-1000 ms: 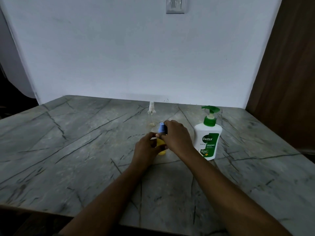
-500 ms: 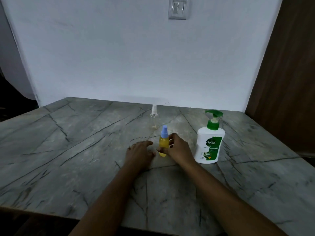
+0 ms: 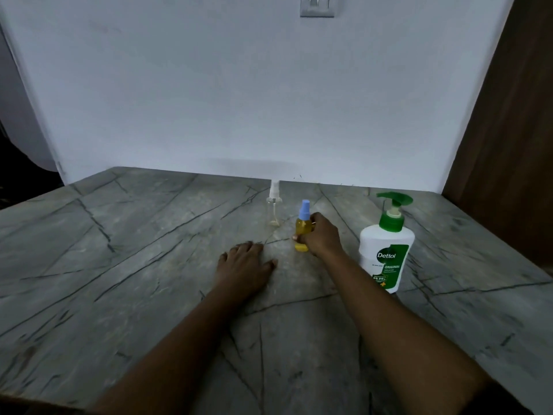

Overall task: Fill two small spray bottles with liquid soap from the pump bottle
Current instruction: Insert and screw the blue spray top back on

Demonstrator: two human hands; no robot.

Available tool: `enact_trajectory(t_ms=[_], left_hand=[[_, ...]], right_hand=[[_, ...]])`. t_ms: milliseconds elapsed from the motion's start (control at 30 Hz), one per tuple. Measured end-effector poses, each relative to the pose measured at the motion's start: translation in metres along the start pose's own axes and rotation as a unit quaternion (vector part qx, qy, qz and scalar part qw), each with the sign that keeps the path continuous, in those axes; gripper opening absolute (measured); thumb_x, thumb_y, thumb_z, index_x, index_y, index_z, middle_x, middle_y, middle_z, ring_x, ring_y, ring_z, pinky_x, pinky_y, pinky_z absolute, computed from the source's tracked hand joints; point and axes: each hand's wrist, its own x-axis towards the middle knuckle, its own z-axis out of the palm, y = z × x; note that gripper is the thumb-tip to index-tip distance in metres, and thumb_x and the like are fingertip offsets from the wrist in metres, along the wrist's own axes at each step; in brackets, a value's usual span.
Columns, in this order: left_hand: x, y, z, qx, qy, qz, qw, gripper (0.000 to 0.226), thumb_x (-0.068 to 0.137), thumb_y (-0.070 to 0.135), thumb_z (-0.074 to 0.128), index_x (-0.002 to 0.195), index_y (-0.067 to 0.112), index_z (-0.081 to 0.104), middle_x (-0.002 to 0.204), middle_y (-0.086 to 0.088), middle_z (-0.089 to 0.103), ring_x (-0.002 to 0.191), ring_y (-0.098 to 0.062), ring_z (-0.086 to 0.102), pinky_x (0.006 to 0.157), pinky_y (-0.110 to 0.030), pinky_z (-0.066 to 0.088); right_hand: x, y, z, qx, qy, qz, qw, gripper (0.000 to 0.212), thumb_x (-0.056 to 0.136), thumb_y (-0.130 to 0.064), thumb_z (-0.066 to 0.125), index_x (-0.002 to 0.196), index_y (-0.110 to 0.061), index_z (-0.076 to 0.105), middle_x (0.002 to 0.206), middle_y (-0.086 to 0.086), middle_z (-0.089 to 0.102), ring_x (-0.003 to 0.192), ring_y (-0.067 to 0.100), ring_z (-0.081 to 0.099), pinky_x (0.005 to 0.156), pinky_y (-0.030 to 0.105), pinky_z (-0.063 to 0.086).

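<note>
Since a second earlier, our left hand [image 3: 245,265] had come off the yellow spray bottle [image 3: 302,227] and our right hand [image 3: 322,237] had dropped from its blue cap to its body; over the last half second the bottle had also slid toward 12 o'clock, closer to the clear spray bottle [image 3: 274,205]. We now had the left hand lying palm-down on the grey veined table [image 3: 119,265], fingers relaxed and spread, holding nothing, at about 7 o'clock from the yellow bottle and apart from it. Our right hand wrapped its fingers round the yellow bottle's body from the 3 o'clock side, with the thumb tip showing low on the near face. That bottle stood upright on the table, capped and full of yellow liquid. The clear bottle stood upright at roughly 11 o'clock from it, near but not touching, with only a trace of liquid at its bottom. At 4 o'clock from the yellow bottle stood the pump bottle [image 3: 387,256], white with a green pump.
</note>
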Motion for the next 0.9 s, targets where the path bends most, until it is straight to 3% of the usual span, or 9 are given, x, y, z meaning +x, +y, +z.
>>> enact_trajectory(t_ms=[200,300,433,500,600,667,767,833,900], left_hand=[[0.001,-0.004,0.005,0.02,0.02,-0.027,0.999,0.072,0.088,0.065,0.025,0.146,0.024,0.016,0.155,-0.007,0.011,0.142,-0.025,0.007,0.114,-0.047,0.007],[0.0,-0.006,0.005,0.016,0.011,-0.024,1.0,0.072,0.088,0.065,0.025,0.146,0.023,0.015,0.155,-0.007,0.01,0.142,-0.025,0.005,0.115,-0.047,0.006],[0.001,-0.006,0.006,0.008,0.018,-0.022,1.0,0.07,0.089,0.064,0.027,0.145,0.023,0.017,0.154,-0.008,0.012,0.142,-0.025,0.007,0.114,-0.049,0.008],[0.001,-0.006,0.006,0.001,0.027,-0.023,0.999,0.069,0.089,0.063,0.028,0.145,0.023,0.02,0.154,-0.008,0.015,0.141,-0.025,0.009,0.114,-0.049,0.009],[0.001,-0.007,0.005,-0.019,0.034,-0.024,0.999,0.067,0.089,0.061,0.034,0.143,0.023,0.025,0.152,-0.007,0.02,0.14,-0.024,0.014,0.114,-0.047,0.011],[0.003,-0.008,0.005,-0.029,0.049,-0.028,0.998,0.063,0.089,0.058,0.038,0.14,0.022,0.031,0.15,-0.006,0.027,0.138,-0.024,0.021,0.113,-0.045,0.015],[0.002,-0.009,0.004,-0.046,0.062,-0.035,0.996,0.059,0.089,0.055,0.043,0.137,0.022,0.036,0.146,-0.005,0.033,0.135,-0.022,0.028,0.112,-0.044,0.021],[0.001,-0.008,0.004,-0.036,0.066,-0.045,0.996,0.061,0.088,0.057,0.042,0.138,0.023,0.035,0.146,-0.004,0.034,0.134,-0.022,0.029,0.111,-0.043,0.022],[-0.001,-0.008,0.003,-0.021,0.065,-0.053,0.996,0.062,0.088,0.059,0.04,0.139,0.024,0.033,0.147,-0.004,0.032,0.134,-0.022,0.028,0.112,-0.045,0.021]], right_hand=[[0.034,0.002,0.012,0.019,0.078,0.025,0.996,0.027,0.082,-0.014,0.072,0.105,-0.007,0.059,0.103,0.008,0.066,0.085,0.018,0.054,0.068,0.023,0.033],[0.046,0.003,0.015,0.027,0.097,0.027,0.995,0.023,0.083,-0.012,0.07,0.104,-0.008,0.06,0.102,0.008,0.067,0.093,0.024,0.06,0.069,0.024,0.036],[0.057,0.007,0.019,0.033,0.098,0.031,0.994,0.023,0.083,-0.015,0.069,0.104,-0.008,0.06,0.103,0.009,0.067,0.09,0.024,0.059,0.069,0.025,0.039],[0.058,0.008,0.02,0.022,0.095,0.031,0.995,0.029,0.082,-0.015,0.071,0.107,-0.008,0.059,0.107,0.01,0.066,0.093,0.025,0.059,0.07,0.025,0.039],[0.052,0.006,0.019,0.021,0.105,0.027,0.994,0.061,0.078,-0.017,0.076,0.131,-0.008,0.046,0.129,0.012,0.052,0.116,0.028,0.051,0.086,0.03,0.039],[0.04,0.001,0.017,0.04,0.177,-0.011,0.983,0.061,0.081,-0.011,0.072,0.134,-0.009,0.044,0.131,0.014,0.046,0.12,0.031,0.046,0.089,0.033,0.04],[0.017,-0.012,0.019,0.074,0.294,-0.161,0.939,0.033,0.079,0.003,0.064,0.11,-0.007,0.057,0.105,0.01,0.054,0.097,0.026,0.055,0.074,0.029,0.045],[0.015,-0.024,0.022,0.098,0.233,-0.182,0.95,0.029,0.079,0.003,0.064,0.106,-0.007,0.059,0.096,0.007,0.057,0.088,0.02,0.057,0.074,0.03,0.048],[0.025,-0.033,0.03,0.091,0.095,-0.107,0.985,0.046,0.082,-0.003,0.067,0.125,-0.007,0.052,0.114,0.01,0.058,0.102,0.022,0.058,0.079,0.023,0.044]])
